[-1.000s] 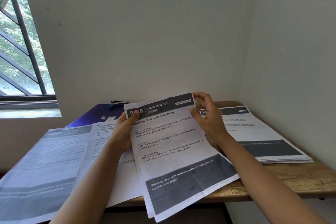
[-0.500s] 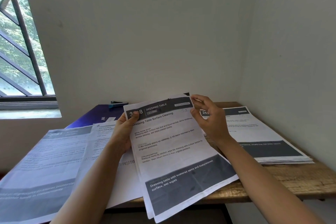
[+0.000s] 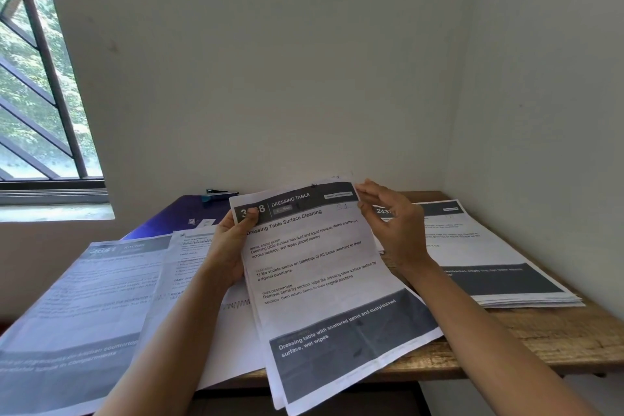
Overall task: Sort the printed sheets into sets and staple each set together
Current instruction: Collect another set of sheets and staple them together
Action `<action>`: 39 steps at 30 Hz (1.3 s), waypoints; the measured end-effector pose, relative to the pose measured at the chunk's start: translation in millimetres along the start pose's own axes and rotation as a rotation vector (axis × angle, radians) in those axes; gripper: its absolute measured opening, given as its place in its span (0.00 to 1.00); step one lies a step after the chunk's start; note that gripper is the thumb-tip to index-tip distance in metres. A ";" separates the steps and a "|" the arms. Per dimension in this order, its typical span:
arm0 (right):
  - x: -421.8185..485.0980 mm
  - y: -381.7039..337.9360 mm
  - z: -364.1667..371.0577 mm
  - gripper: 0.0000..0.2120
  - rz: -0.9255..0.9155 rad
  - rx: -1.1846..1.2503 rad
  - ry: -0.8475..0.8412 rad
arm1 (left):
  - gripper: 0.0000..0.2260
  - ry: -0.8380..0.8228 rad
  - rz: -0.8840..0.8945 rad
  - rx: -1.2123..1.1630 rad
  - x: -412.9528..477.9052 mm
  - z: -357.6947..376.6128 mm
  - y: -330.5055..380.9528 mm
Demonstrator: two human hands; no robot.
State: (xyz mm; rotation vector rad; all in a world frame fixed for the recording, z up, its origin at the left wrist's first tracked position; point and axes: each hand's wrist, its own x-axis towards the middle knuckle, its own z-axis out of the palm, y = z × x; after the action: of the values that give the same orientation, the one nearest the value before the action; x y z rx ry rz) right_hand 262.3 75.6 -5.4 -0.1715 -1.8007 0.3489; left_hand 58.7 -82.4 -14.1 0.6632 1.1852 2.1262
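I hold a thin set of printed sheets [image 3: 320, 277] headed "Dressing Table Surface Cleaning" tilted up over the table's front edge. My left hand [image 3: 229, 246] grips its top left corner, thumb over the printed number. My right hand [image 3: 393, 230] is at the top right corner, fingertips touching the sheet edges. A second sheet's edge peeks out behind the top. A dark stapler [image 3: 217, 194] with a blue base lies at the back on a purple folder [image 3: 179, 216].
A stack of printed sheets [image 3: 489, 267] lies on the right of the wooden table [image 3: 540, 338]. More sheets [image 3: 84, 307] overlap on the left. Walls close in behind and on the right; a barred window [image 3: 37, 84] is at left.
My right hand's fingers have loosened and shifted slightly right at the top corner, and the back sheet's edge now shows higher behind the front one. The left hand has held still.
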 end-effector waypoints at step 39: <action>2.0 -4.1 2.4 0.15 0.201 0.174 0.013 | 0.05 -0.061 0.025 -0.005 -0.8 -0.2 -0.3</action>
State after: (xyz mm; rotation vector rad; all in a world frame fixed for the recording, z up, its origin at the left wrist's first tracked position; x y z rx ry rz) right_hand 259.8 72.0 -2.7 -0.2329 -1.7347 0.6434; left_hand 59.2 -82.9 -14.5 0.7386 1.1438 2.1140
